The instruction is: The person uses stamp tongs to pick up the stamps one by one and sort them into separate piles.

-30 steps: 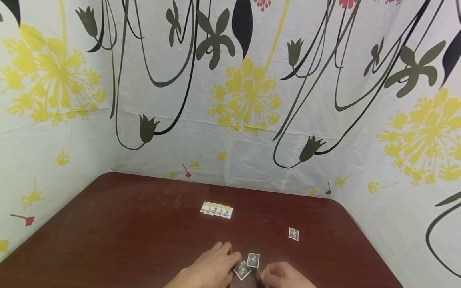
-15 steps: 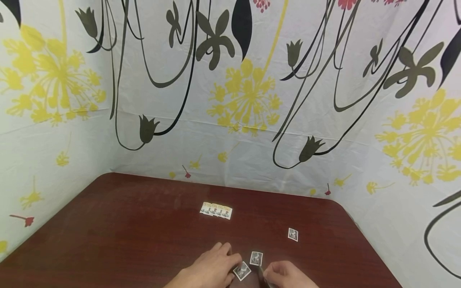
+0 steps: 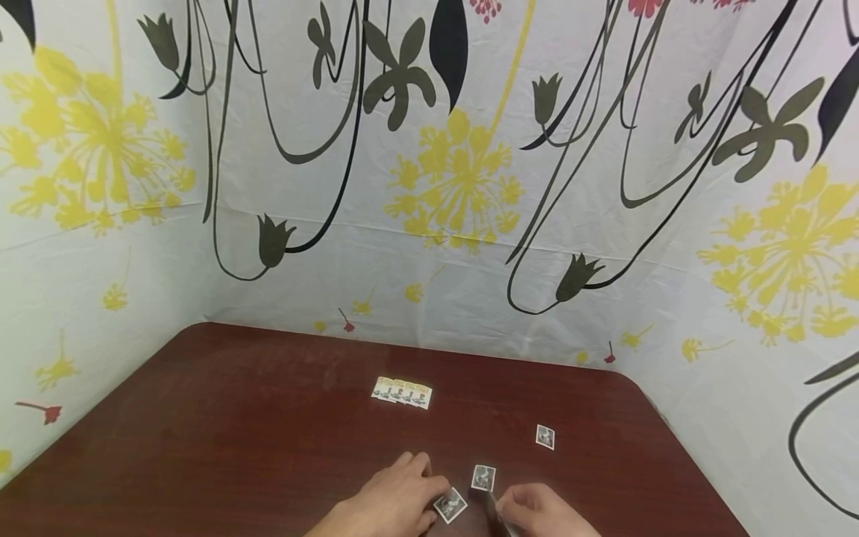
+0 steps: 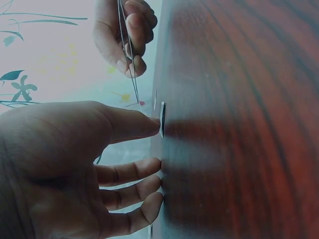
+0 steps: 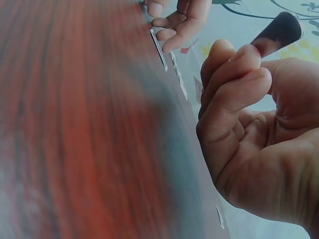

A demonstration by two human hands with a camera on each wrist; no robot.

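Observation:
My left hand (image 3: 396, 498) rests at the table's near edge, fingers loosely bent with tips on the wood. Its thumb touches the edge of a small square picture card or stack (image 3: 450, 506), edge-on in the left wrist view (image 4: 163, 119). Opposite, my right hand (image 3: 542, 512) pinches a pair of tweezers (image 3: 495, 516) between thumb and fingers. Their dark flat end (image 5: 279, 34) sticks out above the fist in the right wrist view. The tweezer tips meet the near edge of another square card (image 3: 483, 477); whether they grip it is too small to tell.
A row of several overlapping yellow-and-white cards (image 3: 403, 392) lies farther back on the dark red-brown table (image 3: 268, 440). One single grey picture card (image 3: 545, 437) lies to the right. A flower-patterned white sheet (image 3: 376, 291) hangs behind the table.
My right hand and the tweezers have shifted slightly to the right. The card at their tips has moved right and away, widening its gap from the card by my left thumb. My left hand stays put.

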